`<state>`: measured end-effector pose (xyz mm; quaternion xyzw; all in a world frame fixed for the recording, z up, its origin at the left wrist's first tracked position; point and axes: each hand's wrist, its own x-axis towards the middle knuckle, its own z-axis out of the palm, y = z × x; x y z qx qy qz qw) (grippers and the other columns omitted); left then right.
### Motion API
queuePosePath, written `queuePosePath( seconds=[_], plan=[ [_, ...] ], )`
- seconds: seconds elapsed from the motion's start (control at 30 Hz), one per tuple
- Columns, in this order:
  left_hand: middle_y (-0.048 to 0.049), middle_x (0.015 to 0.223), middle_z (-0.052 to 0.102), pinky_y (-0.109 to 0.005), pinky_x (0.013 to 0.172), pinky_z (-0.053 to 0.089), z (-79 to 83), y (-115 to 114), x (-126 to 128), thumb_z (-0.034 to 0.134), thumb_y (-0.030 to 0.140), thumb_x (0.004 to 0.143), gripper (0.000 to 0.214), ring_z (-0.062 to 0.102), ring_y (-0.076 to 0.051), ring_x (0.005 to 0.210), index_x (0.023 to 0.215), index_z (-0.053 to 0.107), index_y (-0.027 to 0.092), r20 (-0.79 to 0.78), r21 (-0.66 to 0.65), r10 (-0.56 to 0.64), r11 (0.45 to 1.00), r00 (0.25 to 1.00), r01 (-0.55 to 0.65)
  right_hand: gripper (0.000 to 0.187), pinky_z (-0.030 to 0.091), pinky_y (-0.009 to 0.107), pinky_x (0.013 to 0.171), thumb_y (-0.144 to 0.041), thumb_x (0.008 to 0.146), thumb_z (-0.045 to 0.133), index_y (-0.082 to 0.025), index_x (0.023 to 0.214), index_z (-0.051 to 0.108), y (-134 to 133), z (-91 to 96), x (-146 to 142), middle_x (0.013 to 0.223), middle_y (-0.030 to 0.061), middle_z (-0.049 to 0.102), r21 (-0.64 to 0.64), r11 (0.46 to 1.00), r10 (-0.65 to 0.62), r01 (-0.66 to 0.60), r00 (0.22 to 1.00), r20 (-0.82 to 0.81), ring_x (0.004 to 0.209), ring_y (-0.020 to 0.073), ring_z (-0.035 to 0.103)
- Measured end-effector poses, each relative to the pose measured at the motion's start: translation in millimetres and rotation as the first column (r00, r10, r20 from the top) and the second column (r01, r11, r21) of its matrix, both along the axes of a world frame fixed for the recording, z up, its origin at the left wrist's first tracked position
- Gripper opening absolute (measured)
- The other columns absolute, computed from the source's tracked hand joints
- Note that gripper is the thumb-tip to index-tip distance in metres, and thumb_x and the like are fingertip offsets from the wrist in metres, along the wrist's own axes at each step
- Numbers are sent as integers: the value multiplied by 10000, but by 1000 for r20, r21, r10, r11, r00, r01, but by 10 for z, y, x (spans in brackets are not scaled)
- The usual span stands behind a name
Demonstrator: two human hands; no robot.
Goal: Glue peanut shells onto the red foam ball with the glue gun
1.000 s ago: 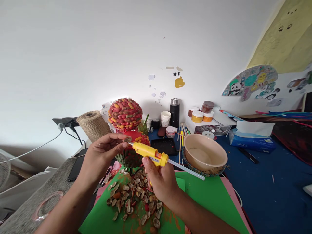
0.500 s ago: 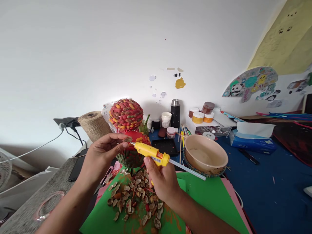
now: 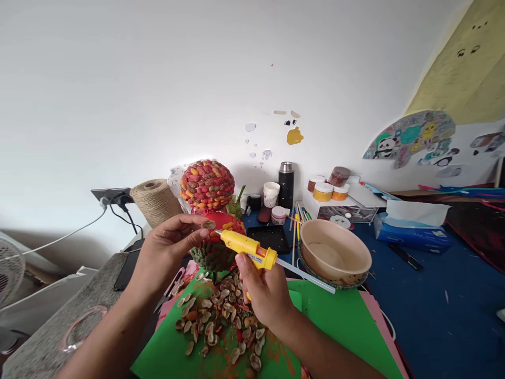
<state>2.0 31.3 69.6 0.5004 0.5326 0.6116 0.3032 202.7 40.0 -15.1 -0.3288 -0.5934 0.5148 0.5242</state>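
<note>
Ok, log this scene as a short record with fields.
left hand: pinches a shell in its fingertips
right hand: grips a yellow glue gun, nozzle at the shell
below hands: shell pile on a green sheet
right of hands: tan bowl
behind: twine, shell-covered ball, black flask
surface: blue table
</note>
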Motion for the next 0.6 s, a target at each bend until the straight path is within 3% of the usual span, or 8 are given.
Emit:
queuePosePath(
  seconds=[0.6],
  plan=[
    [-59,844,880,-286,685,673,10,-1,14,1129,563,655,459,828,-247,793,937,919,267,57,-4,-19,1000,998,19,641,344,267,391,-847,1058,631,-255,817,679,22,-19,-19,540,-52,455,12,1000,8,-8,999,-37,445,157,458]
  ],
)
